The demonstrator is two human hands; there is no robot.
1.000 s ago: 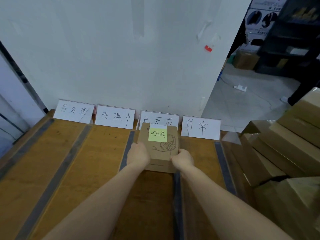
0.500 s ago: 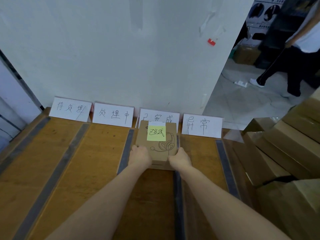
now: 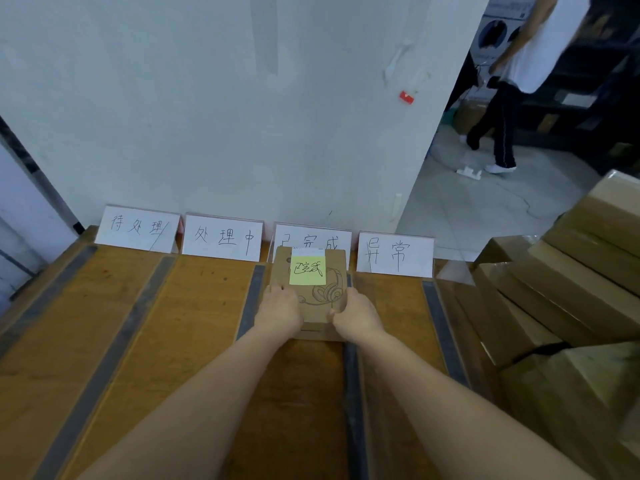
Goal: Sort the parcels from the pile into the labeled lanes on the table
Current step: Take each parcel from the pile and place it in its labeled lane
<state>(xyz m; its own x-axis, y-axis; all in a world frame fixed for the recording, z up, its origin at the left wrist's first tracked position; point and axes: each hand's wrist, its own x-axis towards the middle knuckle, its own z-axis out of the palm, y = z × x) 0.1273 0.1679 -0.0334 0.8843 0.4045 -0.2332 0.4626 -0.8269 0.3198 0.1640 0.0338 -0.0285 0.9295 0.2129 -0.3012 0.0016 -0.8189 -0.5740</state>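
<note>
Your left hand (image 3: 278,311) and right hand (image 3: 358,315), fingers clamped on one parcel (image 3: 311,296), rest it in the third lane (image 3: 298,393); the pile (image 3: 571,289) waits unsorted.

The light is dim and even, with a cool tint on the wall (image 3: 207,98). Shadows are soft. The person (image 3: 540,46) at 1 o'clock is motion-blurred. Straight lines bend near the edges, mostly at 9 o'clock.

Brown parcel (image 3: 311,297) with yellow-green note (image 3: 308,270), headphone line-drawing — orange-brown table (image 3: 194,323), perhaps grey strips (image 3: 112,358)
</note>
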